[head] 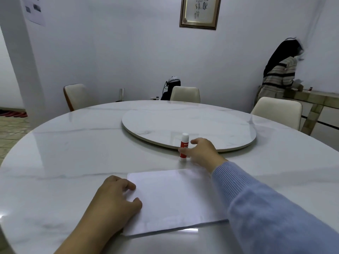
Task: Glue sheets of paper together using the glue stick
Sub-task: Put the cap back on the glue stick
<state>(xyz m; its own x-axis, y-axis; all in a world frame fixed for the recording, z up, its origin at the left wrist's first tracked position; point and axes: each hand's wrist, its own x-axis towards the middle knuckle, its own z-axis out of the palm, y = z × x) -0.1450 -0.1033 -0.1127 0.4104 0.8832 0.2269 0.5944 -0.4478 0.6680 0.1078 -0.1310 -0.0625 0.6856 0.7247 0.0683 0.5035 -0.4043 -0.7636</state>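
Left hand [113, 200] presses paper sheets [174, 198], fingers curled; right hand [200, 153] grasps upright glue stick [183, 147].

Right hand [200, 153] covers part of glue stick [184, 147]; grip unclear, label unreadable. Paper [176, 200] right side under blue sleeve [266, 208]. Framed picture [200, 11] cropped at top.
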